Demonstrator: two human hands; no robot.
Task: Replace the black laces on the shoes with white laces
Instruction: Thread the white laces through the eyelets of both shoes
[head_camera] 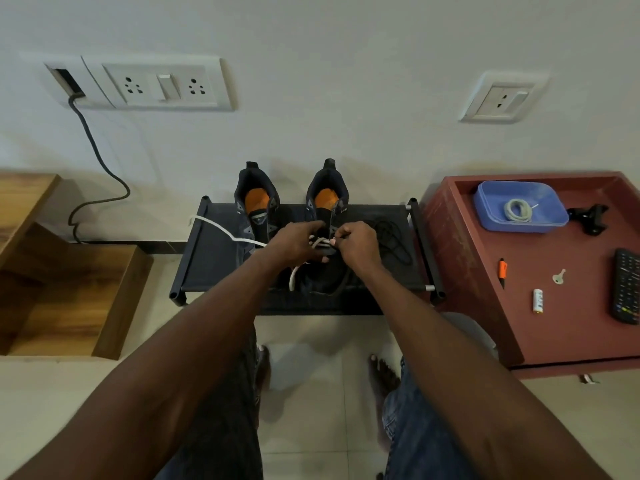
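Observation:
Two dark shoes with orange insoles stand side by side on a low black rack [214,265]: the left shoe [256,206] and the right shoe [327,199]. Both hands work over the right shoe's eyelets. My left hand [294,242] holds the shoe's front, fingers reaching to the tongue. My right hand [356,242] pinches a white lace [320,242] threaded through the lower eyelets. One end of that lace [221,228] trails left across the rack, another loop hangs toward me. A removed black lace [394,244] lies coiled on the rack to the right.
A red-brown side table [485,271] at right holds a blue tray [540,202] with a coiled white lace [517,209], a remote, a key, a battery, a marker and a black clip. A wooden stepped unit [62,289] stands at left. My bare feet rest on the tiled floor.

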